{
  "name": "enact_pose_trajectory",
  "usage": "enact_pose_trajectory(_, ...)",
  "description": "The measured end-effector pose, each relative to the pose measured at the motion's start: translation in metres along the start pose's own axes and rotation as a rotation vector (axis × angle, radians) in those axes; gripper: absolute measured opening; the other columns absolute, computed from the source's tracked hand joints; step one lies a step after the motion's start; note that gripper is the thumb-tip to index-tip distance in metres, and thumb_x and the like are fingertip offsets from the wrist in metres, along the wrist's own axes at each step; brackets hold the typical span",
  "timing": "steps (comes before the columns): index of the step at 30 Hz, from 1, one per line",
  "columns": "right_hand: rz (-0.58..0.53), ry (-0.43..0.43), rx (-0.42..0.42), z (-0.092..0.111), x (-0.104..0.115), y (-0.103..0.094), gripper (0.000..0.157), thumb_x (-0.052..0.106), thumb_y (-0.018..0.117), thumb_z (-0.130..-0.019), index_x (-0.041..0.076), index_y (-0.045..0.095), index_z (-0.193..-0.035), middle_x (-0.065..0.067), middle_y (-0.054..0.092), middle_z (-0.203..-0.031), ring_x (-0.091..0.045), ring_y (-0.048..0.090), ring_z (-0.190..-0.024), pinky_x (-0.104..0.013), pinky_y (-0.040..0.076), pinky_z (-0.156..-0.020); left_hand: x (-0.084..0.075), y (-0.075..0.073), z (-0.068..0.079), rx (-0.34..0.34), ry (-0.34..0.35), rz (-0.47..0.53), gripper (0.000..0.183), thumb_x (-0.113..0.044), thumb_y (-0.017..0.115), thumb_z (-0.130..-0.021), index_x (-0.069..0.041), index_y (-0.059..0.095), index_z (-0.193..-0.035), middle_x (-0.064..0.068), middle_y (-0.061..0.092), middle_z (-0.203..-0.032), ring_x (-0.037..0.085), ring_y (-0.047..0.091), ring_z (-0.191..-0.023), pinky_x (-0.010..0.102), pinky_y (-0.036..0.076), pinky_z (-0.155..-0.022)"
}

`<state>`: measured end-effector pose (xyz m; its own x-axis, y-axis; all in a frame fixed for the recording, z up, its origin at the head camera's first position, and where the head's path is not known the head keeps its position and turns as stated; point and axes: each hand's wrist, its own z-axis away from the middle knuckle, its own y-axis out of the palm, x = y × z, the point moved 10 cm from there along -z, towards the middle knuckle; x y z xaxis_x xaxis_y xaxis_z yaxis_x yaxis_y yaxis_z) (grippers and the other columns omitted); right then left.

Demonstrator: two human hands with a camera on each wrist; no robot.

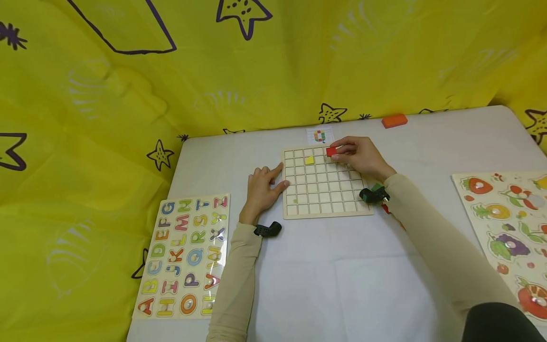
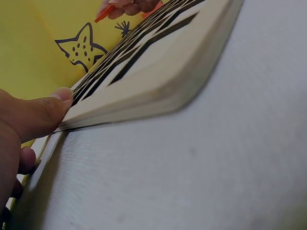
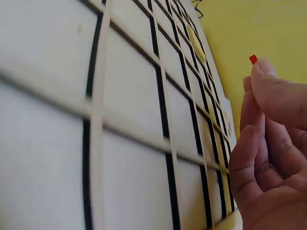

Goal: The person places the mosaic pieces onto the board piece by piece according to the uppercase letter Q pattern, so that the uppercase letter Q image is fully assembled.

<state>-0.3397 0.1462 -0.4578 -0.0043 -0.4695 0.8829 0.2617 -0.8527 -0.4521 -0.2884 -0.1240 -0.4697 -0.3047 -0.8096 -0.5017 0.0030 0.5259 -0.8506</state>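
Observation:
A wooden grid board (image 1: 327, 216) lies on the white-covered table, with one yellow tile (image 1: 309, 160) in its upper rows. Over the board's top edge, my right hand (image 1: 361, 154) pinches a red tile (image 1: 331, 151) between thumb and fingertips. In the right wrist view only a corner of the red tile (image 3: 253, 59) shows past the thumb. My left hand (image 1: 261, 191) rests at the board's left side, its thumb and extended index finger touching the rim. The left wrist view has the thumb (image 2: 50, 111) against the board's edge (image 2: 144, 98).
Behind the board lies a small pattern card (image 1: 319, 136); an orange block (image 1: 394, 121) is farther right. Green pieces (image 1: 377, 187) and red pieces (image 1: 385, 208) sit partly hidden by the right wrist. A letter puzzle (image 1: 183, 256) lies left, a fruit puzzle (image 1: 504, 228) right. Yellow cloth (image 1: 273, 71) hangs behind.

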Motion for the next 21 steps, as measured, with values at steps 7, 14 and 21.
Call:
enact_pose_trajectory(7, 0.025, -0.058, 0.008, -0.009, 0.014, 0.021, 0.034, 0.017, 0.081, -0.096, 0.006, 0.075, -0.127, -0.015, 0.074, -0.114, -0.017, 0.065, -0.095, -0.017, 0.049, -0.083, 0.001, 0.001, -0.001, 0.017, -0.010, 0.006, 0.061, -0.041, 0.072, -0.100, -0.016, 0.058, -0.154, 0.005, 0.048, -0.083, 0.023, 0.036, -0.082, 0.036, 0.023, -0.078)
enact_pose_trajectory(14, 0.087, -0.002, -0.010, -0.014, 0.009, 0.028, 0.032, 0.017, 0.083, -0.094, 0.006, 0.077, -0.124, -0.012, 0.074, -0.108, -0.021, 0.061, -0.093, -0.024, 0.047, -0.080, 0.001, 0.002, 0.001, 0.021, -0.017, 0.003, 0.061, -0.041, 0.072, -0.100, -0.016, 0.058, -0.154, 0.004, 0.047, -0.083, 0.022, 0.035, -0.081, 0.036, 0.023, -0.078)
enact_pose_trajectory(21, 0.168, 0.010, -0.023, -0.017, 0.010, 0.029, 0.033, 0.019, 0.084, -0.093, 0.005, 0.080, -0.122, -0.017, 0.075, -0.110, -0.024, 0.060, -0.092, -0.034, 0.046, -0.082, 0.001, 0.001, -0.001, 0.015, -0.006, -0.005, 0.062, -0.040, 0.073, -0.099, -0.016, 0.058, -0.154, 0.004, 0.048, -0.083, 0.022, 0.037, -0.082, 0.036, 0.024, -0.079)
